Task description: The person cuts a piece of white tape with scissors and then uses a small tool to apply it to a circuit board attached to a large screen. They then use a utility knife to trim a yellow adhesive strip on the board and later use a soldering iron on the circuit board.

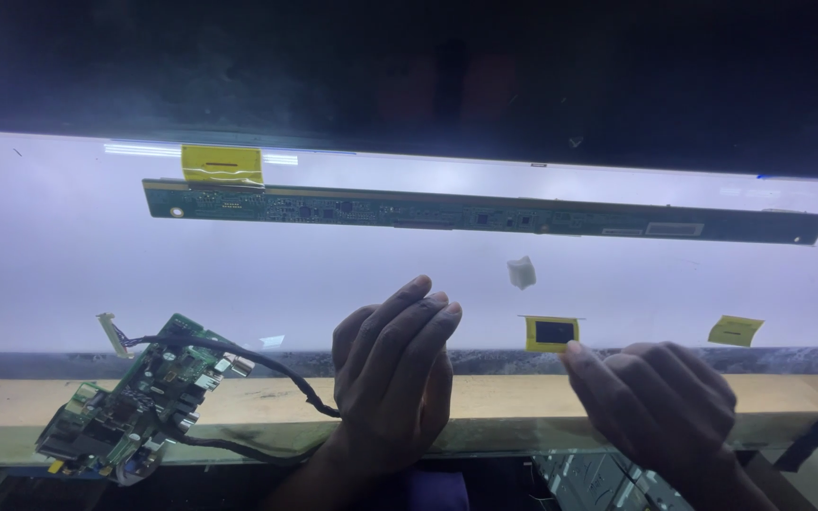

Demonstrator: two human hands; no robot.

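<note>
Left hand [392, 378] lies flat, fingers released, on the glowing white backlit panel [49, 246]; right hand [655, 402], loosely curled and empty, nears a small yellow-framed dark chip [552, 333]. A careless nudge could tear it.

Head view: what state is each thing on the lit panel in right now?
Lit panel: glowing white.
Long circuit strip: flat on panel, yellow tape at its left end.
Small circuit board: at panel edge, black cable attached.
Left hand: empty, flat on panel.
Right hand: empty, fingertip near yellow-framed chip.

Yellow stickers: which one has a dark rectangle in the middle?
The small yellow sticker just above the right hand fingertips. The yellow tape on the long green board and the yellow scrap at far right lack one.
</note>
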